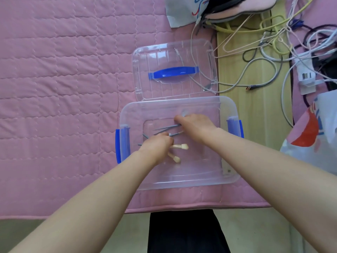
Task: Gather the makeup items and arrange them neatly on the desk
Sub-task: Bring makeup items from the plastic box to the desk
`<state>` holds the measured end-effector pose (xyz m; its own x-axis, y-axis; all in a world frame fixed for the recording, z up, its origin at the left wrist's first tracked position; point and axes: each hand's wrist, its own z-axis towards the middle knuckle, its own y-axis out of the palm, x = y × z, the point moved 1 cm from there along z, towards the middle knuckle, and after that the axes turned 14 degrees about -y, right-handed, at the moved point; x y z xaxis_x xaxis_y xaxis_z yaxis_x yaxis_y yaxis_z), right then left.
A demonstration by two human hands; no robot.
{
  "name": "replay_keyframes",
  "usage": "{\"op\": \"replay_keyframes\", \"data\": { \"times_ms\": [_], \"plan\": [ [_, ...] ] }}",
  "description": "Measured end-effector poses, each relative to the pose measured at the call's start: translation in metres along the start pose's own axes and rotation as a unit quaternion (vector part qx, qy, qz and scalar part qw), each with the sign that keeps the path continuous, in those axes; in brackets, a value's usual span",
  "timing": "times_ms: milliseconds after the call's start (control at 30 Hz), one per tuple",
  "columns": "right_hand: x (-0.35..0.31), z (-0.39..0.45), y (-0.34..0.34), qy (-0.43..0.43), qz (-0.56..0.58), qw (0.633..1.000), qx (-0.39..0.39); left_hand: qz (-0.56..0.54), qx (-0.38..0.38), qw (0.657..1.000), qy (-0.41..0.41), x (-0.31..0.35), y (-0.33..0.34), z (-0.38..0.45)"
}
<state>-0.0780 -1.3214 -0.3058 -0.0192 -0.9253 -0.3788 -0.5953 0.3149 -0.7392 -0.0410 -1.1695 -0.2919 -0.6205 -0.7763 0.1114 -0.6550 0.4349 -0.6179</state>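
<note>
A clear plastic storage box (228,106) with blue side latches sits on the pink quilted cover. Both my hands reach inside it. My left hand (156,146) grips several makeup brushes; two cream bristle heads (184,147) stick out to its right and thin grey handles poke out to its left. My right hand (195,125) pinches grey brush handles (165,127) that point left. The fingers of both hands are mostly hidden behind the knuckles.
The box's clear lid (200,50) with a blue handle lies just behind the box. A tangle of cables (273,42) covers the wooden strip at the right. A plastic bag (313,136) lies at the right edge. Pink quilted cover (63,88) stretches to the left.
</note>
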Motion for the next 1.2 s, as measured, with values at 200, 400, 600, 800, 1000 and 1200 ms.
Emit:
{"op": "replay_keyframes", "data": {
  "times_ms": [200, 400, 600, 800, 1000, 1200],
  "plan": [
    [0.004, 0.002, 0.013, -0.006, -0.090, 0.996, 0.008, 0.069, 0.014, 0.997, -0.030, 0.006, 0.004, 0.005],
    [0.005, -0.003, 0.018, 0.011, 0.001, 1.000, 0.007, 0.060, 0.015, 0.998, 0.011, 0.002, 0.008, 0.004],
    [0.002, -0.005, 0.020, 0.011, 0.061, 0.998, -0.002, 0.033, 0.056, 0.998, 0.021, 0.001, 0.011, 0.000],
    [0.006, -0.005, 0.015, 0.015, 0.024, 1.000, 0.000, 0.031, 0.103, 0.994, -0.027, 0.007, 0.014, 0.000],
    [0.009, -0.004, 0.017, 0.019, -0.001, 1.000, 0.003, 0.067, 0.102, 0.991, -0.049, 0.009, 0.019, 0.011],
    [0.008, 0.000, 0.020, 0.014, 0.019, 0.999, -0.040, 0.081, 0.099, 0.991, -0.036, 0.010, 0.017, 0.013]
  ]
}}
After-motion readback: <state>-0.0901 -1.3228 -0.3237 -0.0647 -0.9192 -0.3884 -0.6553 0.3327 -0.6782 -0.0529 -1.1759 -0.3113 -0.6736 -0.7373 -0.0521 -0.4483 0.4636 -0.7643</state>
